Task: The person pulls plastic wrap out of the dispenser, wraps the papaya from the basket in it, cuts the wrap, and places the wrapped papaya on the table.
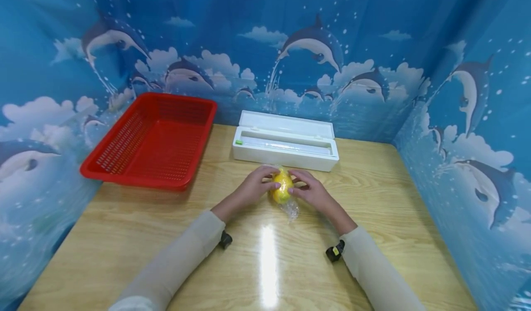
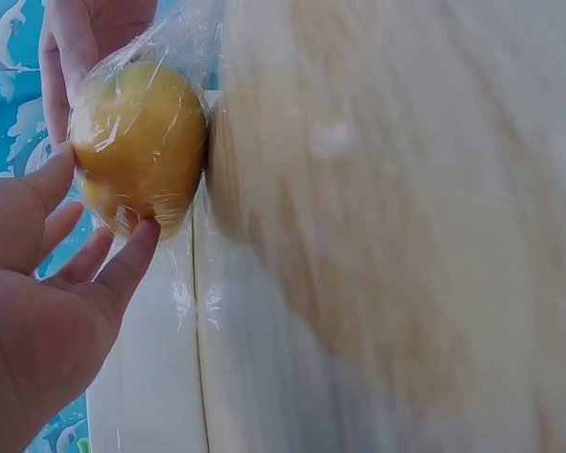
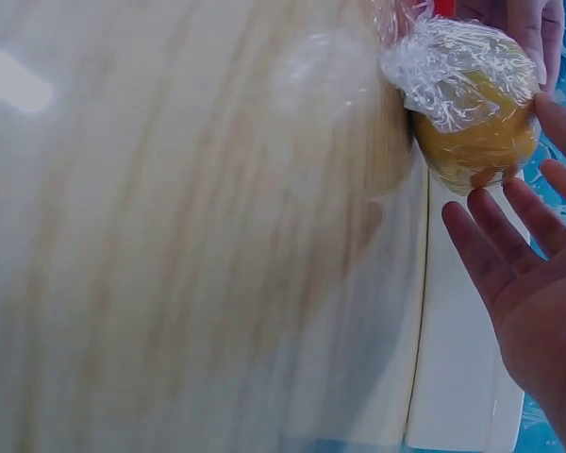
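Observation:
A yellow fruit [image 1: 282, 186] wrapped in clear cling film sits on the table between both hands, its exact kind unclear. My left hand [image 1: 256, 185] holds its left side, with the thumb and a fingertip against the film in the left wrist view. On the opposite side my right hand [image 1: 309, 189] holds it between thumb and fingers; those fingers [image 3: 495, 226] are spread and only lightly bent. A crumpled tail of cling film [image 1: 292, 209] trails from the fruit toward the near side. Just behind stands an open white cling film box [image 1: 286, 156] with a roll inside.
A red plastic basket [image 1: 166, 138] with slotted sides stands at the back left of the wooden table [image 1: 365, 177]. Blue dolphin-print curtains [image 1: 249, 34] surround the table at the back and sides. A green piece [image 1: 238, 142] sits on the box's left end.

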Demonstrator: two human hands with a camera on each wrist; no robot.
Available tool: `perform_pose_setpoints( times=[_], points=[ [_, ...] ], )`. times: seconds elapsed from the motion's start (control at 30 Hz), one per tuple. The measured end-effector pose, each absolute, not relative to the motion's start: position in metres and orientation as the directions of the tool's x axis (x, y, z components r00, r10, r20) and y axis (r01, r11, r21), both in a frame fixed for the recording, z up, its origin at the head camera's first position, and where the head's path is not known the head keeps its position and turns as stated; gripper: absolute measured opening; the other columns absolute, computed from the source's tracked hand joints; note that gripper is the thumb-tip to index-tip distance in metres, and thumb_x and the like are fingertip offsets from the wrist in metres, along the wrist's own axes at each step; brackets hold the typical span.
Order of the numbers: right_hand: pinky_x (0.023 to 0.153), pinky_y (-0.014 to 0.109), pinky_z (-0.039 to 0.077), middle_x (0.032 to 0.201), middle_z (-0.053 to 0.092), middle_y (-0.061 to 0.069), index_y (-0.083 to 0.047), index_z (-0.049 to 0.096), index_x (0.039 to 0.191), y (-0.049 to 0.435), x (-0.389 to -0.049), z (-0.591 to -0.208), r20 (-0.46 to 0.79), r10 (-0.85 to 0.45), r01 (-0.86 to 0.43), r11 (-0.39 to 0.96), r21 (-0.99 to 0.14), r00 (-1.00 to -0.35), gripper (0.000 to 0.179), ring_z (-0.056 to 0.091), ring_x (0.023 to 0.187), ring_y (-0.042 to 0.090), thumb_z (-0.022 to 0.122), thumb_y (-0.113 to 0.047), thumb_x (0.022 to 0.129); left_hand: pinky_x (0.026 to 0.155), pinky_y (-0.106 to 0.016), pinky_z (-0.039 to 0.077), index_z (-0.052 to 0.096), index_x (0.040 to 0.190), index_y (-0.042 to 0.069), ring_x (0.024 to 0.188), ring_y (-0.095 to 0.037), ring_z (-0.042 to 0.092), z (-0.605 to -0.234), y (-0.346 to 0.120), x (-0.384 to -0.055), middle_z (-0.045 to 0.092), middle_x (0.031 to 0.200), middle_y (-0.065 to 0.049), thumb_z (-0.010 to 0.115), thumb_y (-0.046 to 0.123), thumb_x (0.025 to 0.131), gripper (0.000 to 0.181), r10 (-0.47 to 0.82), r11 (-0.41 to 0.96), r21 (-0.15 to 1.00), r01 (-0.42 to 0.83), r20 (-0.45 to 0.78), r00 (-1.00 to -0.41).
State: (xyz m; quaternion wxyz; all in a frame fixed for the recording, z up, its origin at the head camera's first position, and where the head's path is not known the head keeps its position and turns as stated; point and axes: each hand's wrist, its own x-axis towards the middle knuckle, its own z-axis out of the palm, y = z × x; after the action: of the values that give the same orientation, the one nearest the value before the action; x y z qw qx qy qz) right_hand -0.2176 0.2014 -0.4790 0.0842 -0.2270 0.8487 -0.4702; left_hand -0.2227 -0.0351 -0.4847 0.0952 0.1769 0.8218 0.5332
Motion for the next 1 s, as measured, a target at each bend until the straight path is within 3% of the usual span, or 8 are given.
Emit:
perform_pose_setpoints(
  times=[0.1, 0.43, 0.7, 0.8, 1.0],
  points=[
    [0.100, 0.051, 0.053, 0.150, 0.042, 0.015, -0.010, 0.045, 0.151, 0.202, -0.212, -0.477, 0.065, -0.482, -0.333, 0.494, -0.803, -0.874, 0.058, 0.055, 0.125, 0.037, 0.067, -0.020, 0.098, 0.107, -0.037, 0.050, 0.056, 0.143, 0.017, 0.129, -0.024, 0.053, -0.484, -0.036, -0.223, 0.049, 0.146, -0.003, 0.069, 0.025, 0.096, 0.049, 0.422, 0.375, 0.908, 0.185, 0.010, -0.907],
    [0.100, 0.046, 0.054, 0.151, 0.040, 0.010, -0.010, 0.050, 0.149, 0.202, -0.200, -0.473, 0.102, -0.523, -0.446, 0.590, -0.673, -0.846, 0.054, 0.058, 0.123, 0.030, 0.064, -0.030, 0.100, 0.118, -0.044, 0.038, 0.049, 0.150, 0.018, 0.144, -0.023, 0.039, -0.479, -0.038, -0.225, 0.039, 0.154, -0.002, 0.065, 0.037, 0.098, 0.057, 0.466, 0.531, 0.820, 0.213, -0.072, -0.882],
    [0.113, 0.061, 0.037, 0.158, 0.039, 0.008, -0.013, 0.050, 0.149, 0.202, -0.197, -0.472, 0.093, -0.502, -0.452, 0.664, -0.596, -0.860, 0.055, 0.039, 0.145, 0.035, 0.063, -0.036, 0.100, 0.115, -0.046, 0.041, 0.048, 0.151, 0.022, 0.144, -0.025, 0.039, -0.478, -0.039, -0.225, 0.036, 0.157, -0.003, 0.067, 0.042, 0.096, 0.061, 0.472, 0.568, 0.784, 0.252, -0.060, -0.879],
    [0.114, 0.063, 0.035, 0.159, 0.039, 0.008, -0.013, 0.050, 0.149, 0.201, -0.196, -0.471, 0.091, -0.495, -0.447, 0.671, -0.592, -0.864, 0.056, 0.038, 0.146, 0.036, 0.063, -0.036, 0.100, 0.114, -0.047, 0.041, 0.051, 0.149, 0.024, 0.144, -0.026, 0.039, -0.475, -0.039, -0.223, 0.035, 0.159, -0.003, 0.068, 0.038, 0.096, 0.057, 0.482, 0.567, 0.762, 0.313, 0.000, -0.876],
    [0.114, 0.062, 0.035, 0.158, 0.040, 0.009, -0.013, 0.048, 0.150, 0.199, -0.193, -0.470, 0.088, -0.469, -0.423, 0.678, -0.601, -0.879, 0.057, 0.038, 0.145, 0.037, 0.062, -0.038, 0.100, 0.119, -0.051, 0.033, 0.052, 0.147, 0.022, 0.147, -0.029, 0.036, -0.471, -0.036, -0.218, 0.040, 0.159, -0.004, 0.065, 0.038, 0.098, 0.053, 0.584, 0.594, 0.645, 0.481, 0.065, -0.809]
  ],
)
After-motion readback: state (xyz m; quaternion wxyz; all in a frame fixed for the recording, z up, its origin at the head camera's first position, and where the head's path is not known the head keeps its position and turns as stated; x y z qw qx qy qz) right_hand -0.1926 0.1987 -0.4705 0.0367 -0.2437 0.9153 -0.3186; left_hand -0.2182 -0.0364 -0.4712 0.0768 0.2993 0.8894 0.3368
